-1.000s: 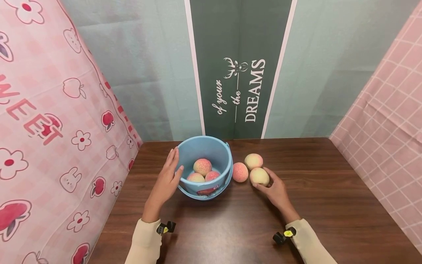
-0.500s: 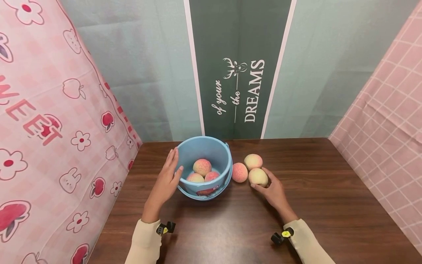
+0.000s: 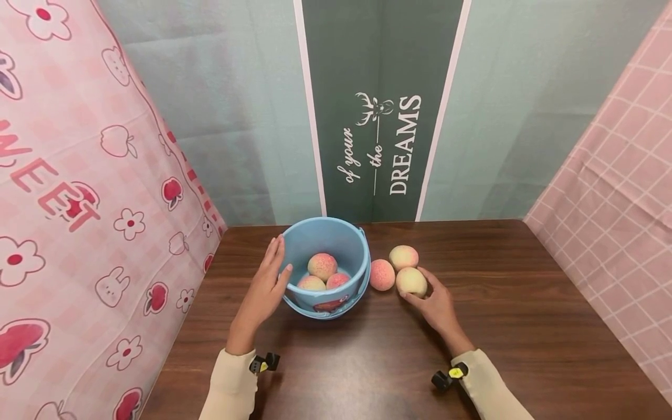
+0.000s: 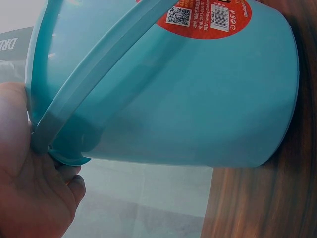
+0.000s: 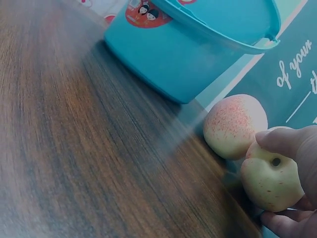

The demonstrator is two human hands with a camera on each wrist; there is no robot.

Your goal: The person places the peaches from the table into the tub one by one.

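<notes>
In the head view, a light blue bucket (image 3: 299, 245) with a red label stands on the table and holds 3 pink-and-yellow peaches, among them the speckled peach (image 3: 322, 266). My left hand (image 3: 262, 291) rests against the bucket's left rim, its fingers extended and thumb apart; the left wrist view shows it beside the handle's (image 4: 94, 69) end. Right of the bucket, my right hand (image 3: 438, 303) holds a pale yellow peach (image 3: 411, 281) between thumb and fingers. A pink peach (image 3: 382, 275) and a yellow-pink peach (image 3: 403, 257) lie close by. The right wrist view shows the held peach's stem hollow (image 5: 276, 161).
Dark wooden table (image 3: 357, 373) lies under everything. A green-grey cloth with white lettering (image 3: 406, 146) hangs behind it. Pink patterned cloth (image 3: 105, 233) borders the left side, and pink checked cloth (image 3: 619, 204) the right.
My right hand and the pale peach have shifted very slightly left. The left hand and bucket stay essentially where they were.
</notes>
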